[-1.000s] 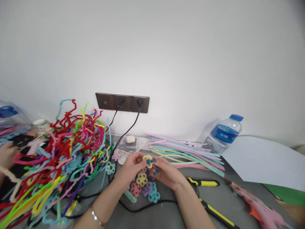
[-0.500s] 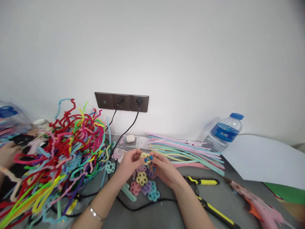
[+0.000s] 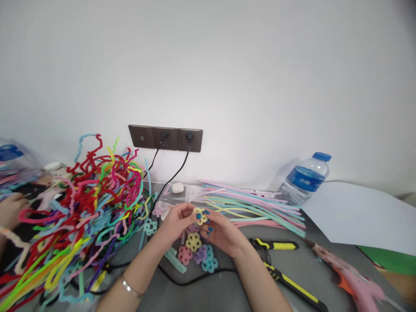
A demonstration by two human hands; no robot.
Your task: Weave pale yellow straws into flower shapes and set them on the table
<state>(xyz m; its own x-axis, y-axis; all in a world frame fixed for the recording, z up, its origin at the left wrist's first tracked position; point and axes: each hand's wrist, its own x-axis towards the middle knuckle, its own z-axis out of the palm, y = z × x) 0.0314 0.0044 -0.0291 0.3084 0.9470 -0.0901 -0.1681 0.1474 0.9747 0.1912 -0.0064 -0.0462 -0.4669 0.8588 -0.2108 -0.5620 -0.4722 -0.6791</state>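
Note:
My left hand [image 3: 175,223] and my right hand [image 3: 221,232] meet above the grey table, both pinching a small pale yellow pipe-cleaner flower [image 3: 199,215] between their fingertips. Just below the hands lie several finished flowers [image 3: 196,251] in yellow, pink, purple and blue. A teal flower [image 3: 150,227] lies to the left of my left hand. Straight pastel pipe cleaners [image 3: 253,206] fan out to the right behind my right hand.
A big tangle of bright pipe cleaners [image 3: 78,216] fills the left side. Another person's hand [image 3: 9,210] shows at the far left. Yellow-handled pliers [image 3: 279,264], a pink glue gun [image 3: 351,281], a water bottle [image 3: 303,180], white paper [image 3: 357,216], wall sockets [image 3: 165,138] with black cables.
Both hands have drawn slightly left and nearer the table while turning the yellow flower between the fingertips. The rest stays put.

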